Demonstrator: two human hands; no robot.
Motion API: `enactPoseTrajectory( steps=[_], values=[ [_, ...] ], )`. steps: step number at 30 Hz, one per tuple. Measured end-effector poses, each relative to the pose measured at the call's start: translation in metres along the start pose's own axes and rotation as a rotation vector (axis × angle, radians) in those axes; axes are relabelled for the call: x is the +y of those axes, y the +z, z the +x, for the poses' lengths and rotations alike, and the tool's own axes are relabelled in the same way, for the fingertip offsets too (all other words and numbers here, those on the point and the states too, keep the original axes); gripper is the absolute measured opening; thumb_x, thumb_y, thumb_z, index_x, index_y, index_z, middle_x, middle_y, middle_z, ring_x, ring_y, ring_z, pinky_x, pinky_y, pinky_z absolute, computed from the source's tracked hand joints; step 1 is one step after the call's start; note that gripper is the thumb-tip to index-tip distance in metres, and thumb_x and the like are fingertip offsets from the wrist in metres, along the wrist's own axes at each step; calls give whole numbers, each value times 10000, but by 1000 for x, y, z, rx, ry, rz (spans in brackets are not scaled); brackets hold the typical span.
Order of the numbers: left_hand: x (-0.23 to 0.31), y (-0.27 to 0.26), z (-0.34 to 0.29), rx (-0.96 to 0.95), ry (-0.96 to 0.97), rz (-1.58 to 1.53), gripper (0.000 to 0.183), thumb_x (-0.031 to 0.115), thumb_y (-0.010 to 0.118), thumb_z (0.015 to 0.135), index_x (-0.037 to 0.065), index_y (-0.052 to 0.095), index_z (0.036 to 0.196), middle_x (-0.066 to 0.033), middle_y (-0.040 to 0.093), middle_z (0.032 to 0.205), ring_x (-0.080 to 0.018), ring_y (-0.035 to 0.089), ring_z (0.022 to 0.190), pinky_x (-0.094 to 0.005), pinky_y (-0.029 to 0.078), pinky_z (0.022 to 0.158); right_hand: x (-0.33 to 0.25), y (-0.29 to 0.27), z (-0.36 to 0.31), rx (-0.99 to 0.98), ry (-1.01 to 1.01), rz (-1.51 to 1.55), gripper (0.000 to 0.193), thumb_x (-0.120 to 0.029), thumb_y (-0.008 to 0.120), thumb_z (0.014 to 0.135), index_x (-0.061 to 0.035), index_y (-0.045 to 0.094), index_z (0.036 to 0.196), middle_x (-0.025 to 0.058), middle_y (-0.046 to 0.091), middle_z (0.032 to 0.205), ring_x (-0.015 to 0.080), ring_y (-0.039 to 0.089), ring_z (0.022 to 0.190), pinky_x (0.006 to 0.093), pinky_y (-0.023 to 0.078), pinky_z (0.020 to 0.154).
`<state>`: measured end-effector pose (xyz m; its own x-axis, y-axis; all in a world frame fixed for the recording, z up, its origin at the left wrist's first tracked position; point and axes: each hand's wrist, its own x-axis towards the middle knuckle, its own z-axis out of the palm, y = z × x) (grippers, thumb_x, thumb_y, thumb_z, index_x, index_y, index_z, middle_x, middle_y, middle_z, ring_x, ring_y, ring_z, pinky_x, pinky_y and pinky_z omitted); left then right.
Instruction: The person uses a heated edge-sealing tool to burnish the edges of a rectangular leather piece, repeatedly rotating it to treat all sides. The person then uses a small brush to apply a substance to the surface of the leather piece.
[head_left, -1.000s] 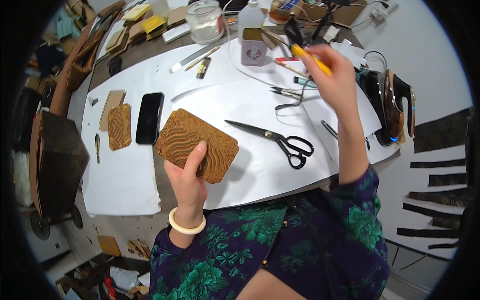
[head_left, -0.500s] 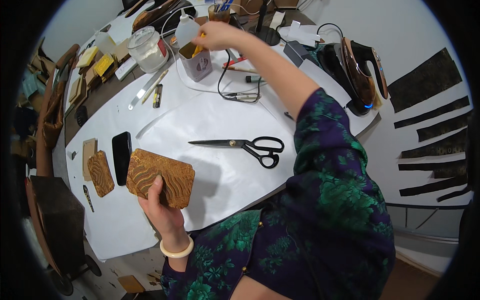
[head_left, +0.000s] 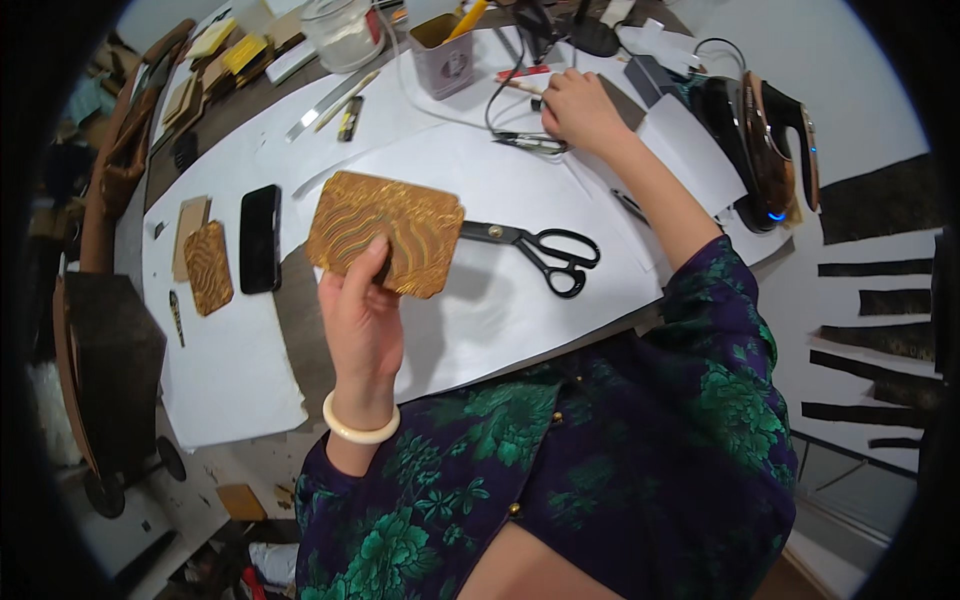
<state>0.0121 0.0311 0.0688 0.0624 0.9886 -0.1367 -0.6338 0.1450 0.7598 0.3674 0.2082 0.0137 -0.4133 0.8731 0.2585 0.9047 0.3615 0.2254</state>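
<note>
My left hand [head_left: 362, 325] grips a gold-brown rectangular panel [head_left: 385, 215] with rounded corners and a raised wavy pattern, thumb on its face. It is held up over the table, covering the blade tips of large black-handled scissors [head_left: 545, 250]. My right hand [head_left: 582, 108] is at the far side of the table, fingers bent down around a small dark tube-like thing, mostly hidden under them. Small dark-handled snips [head_left: 530, 143] lie just nearer than that hand. A smaller panel [head_left: 208, 268] with the same pattern lies at the left, beside a black phone [head_left: 260, 240].
White paper [head_left: 520, 350] covers the curved table. At the back stand a square tin [head_left: 441, 68] with a yellow-handled tool and a clear jar [head_left: 342, 35]. A steam iron [head_left: 770, 150] with a lit blue light stands at the right. A cutter [head_left: 350, 119] lies beside a metal ruler [head_left: 327, 105].
My right hand has left the yellow-handled tool in the tin and moved right and nearer to the table. My left hand has raised the panel up and right, now over the scissors' blades.
</note>
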Motion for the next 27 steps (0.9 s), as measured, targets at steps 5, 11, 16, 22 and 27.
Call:
enactPoseTrajectory(
  steps=[5,11,16,22,27],
  values=[
    [4,3,-2,-37,45,21,303,95,627,1049,-5,611,1335,-85,719,1262,-166,709,1126,-327,569,963,-39,-44,-1,460,402,877,248,-185,509,1097,8,554,1248,145,705,915,252,703,799,386,573,750],
    [2,24,-3,-92,16,60,281,67,688,1013,6,651,1286,-80,742,1199,-172,724,1068,-364,592,901,-105,-99,-71,358,327,1674,278,-312,369,1178,-48,429,1239,91,623,967,129,589,763,308,575,710],
    [-14,54,6,-230,-137,124,271,73,700,1010,-3,661,1267,-81,749,1170,-171,737,1014,-342,603,870,-129,-117,-141,264,584,2153,634,-570,254,1154,-30,583,1118,-8,525,845,70,469,712,236,442,660],
    [-64,105,-1,-399,-385,179,230,85,715,1004,10,687,1219,-48,758,1090,-106,715,910,-283,562,759,-122,-126,-217,418,914,2151,765,-662,229,1119,-84,577,757,-20,465,598,101,393,528,263,337,499],
    [-106,132,-17,-512,-561,224,228,86,715,1004,25,686,1222,-42,759,1096,-98,716,913,-285,566,765,-127,-132,-276,583,1149,2069,683,-578,347,1129,-88,529,689,-22,444,577,81,317,479,251,220,452]
  ],
)
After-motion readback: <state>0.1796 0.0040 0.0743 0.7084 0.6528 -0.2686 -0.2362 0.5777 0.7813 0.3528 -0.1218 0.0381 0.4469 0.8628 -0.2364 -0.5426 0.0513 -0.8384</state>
